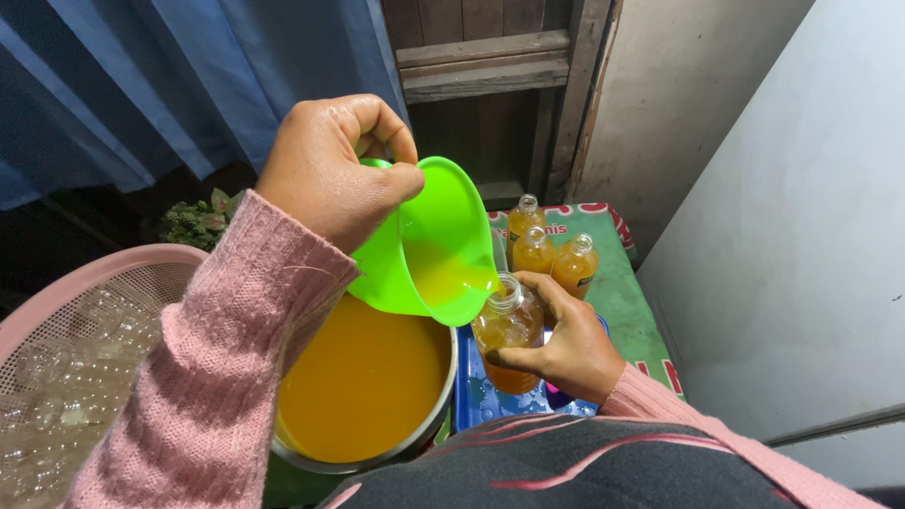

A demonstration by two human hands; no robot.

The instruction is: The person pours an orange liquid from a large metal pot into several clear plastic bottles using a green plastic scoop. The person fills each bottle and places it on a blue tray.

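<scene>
My left hand (335, 170) grips the handle of a bright green plastic jug (429, 245) and tilts it, so orange liquid runs from its lip into a small clear bottle (507, 325). My right hand (564, 344) is wrapped around that bottle, holding it upright beside the pot. The bottle is partly filled with orange liquid. Below the jug stands a large metal pot (429, 438) nearly full of the same orange liquid (363, 382).
Three filled uncapped bottles (550, 247) stand behind on a green mat (627, 302). A blue tray (481, 401) lies under the held bottle. A pink basket (113, 269) of empty clear bottles sits at the left. A white wall runs along the right.
</scene>
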